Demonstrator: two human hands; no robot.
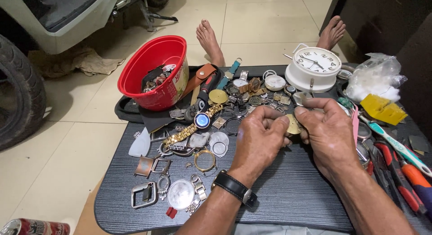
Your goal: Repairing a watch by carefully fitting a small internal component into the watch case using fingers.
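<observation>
Both grips pinch one small brass disc (293, 125): left hand (260, 137) and right hand (327, 131) fingertips pressed together on it, above the dark counter (288, 190). Watch parts just beyond; white alarm clock (314, 68) farther out; red bowl (155, 73) far left.

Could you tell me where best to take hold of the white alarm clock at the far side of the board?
Probably by the wire handle on top of the white alarm clock, coming from above. Its round body is wide and tilted back, and watch parts crowd its left side.
</observation>
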